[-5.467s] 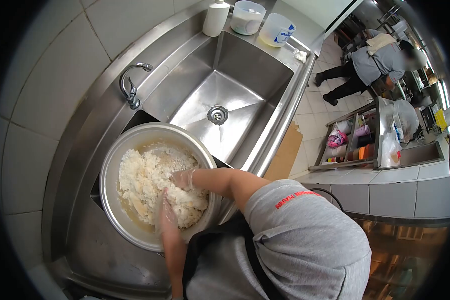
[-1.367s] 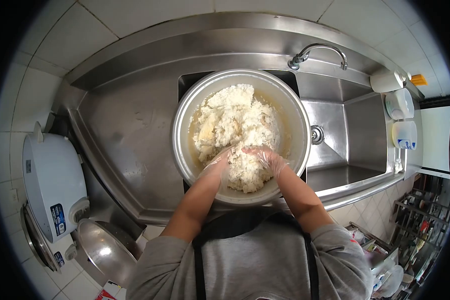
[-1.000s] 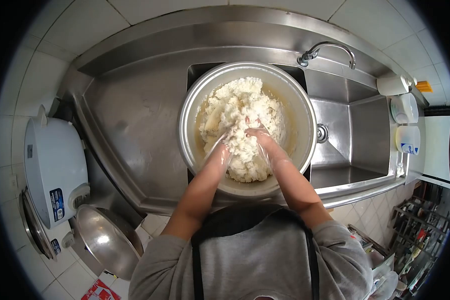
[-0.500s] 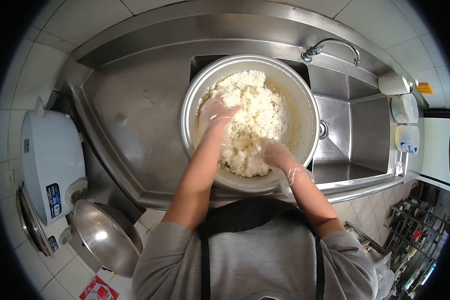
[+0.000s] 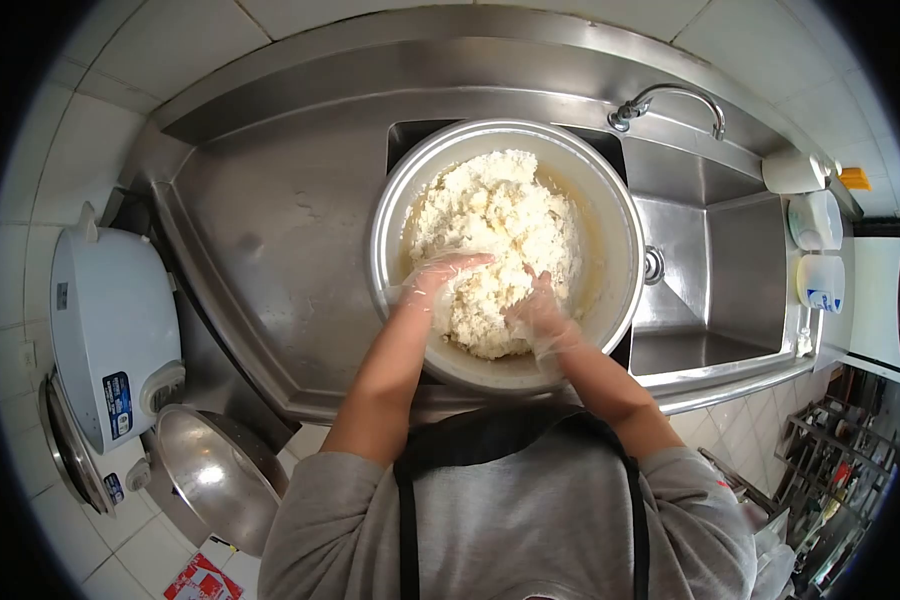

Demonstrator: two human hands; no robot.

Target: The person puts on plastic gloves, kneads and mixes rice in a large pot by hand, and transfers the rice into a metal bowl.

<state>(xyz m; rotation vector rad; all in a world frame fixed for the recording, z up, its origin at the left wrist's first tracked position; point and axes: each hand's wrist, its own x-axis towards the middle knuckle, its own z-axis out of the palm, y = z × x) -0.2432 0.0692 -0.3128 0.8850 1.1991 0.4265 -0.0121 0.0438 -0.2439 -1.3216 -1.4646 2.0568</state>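
Observation:
A large round metal pot (image 5: pixel 625 290) stands over a sink basin, with a heap of white, crumbly, rice-like food (image 5: pixel 495 210) and some cloudy liquid round its edge. My left hand (image 5: pixel 448 275), in a clear plastic glove, rests on the left side of the heap with its fingers stretched toward the middle. At the lower right of the heap is my right hand (image 5: pixel 542 312), also gloved; its fingers are partly sunk in the food, and their tips are hard to make out.
Right of the pot is a sink basin (image 5: pixel 720 290) with a curved faucet (image 5: pixel 675 92) behind it. A white bottle (image 5: pixel 795 172) and two plastic tubs (image 5: pixel 816 220) line the right edge. At left are a rice cooker (image 5: pixel 115 330) and a metal bowl (image 5: pixel 215 475).
My left hand has moved down from the heap's upper left, and my right hand has shifted slightly up and left. Earlier, the view was turned toward the sink, with another person visible.

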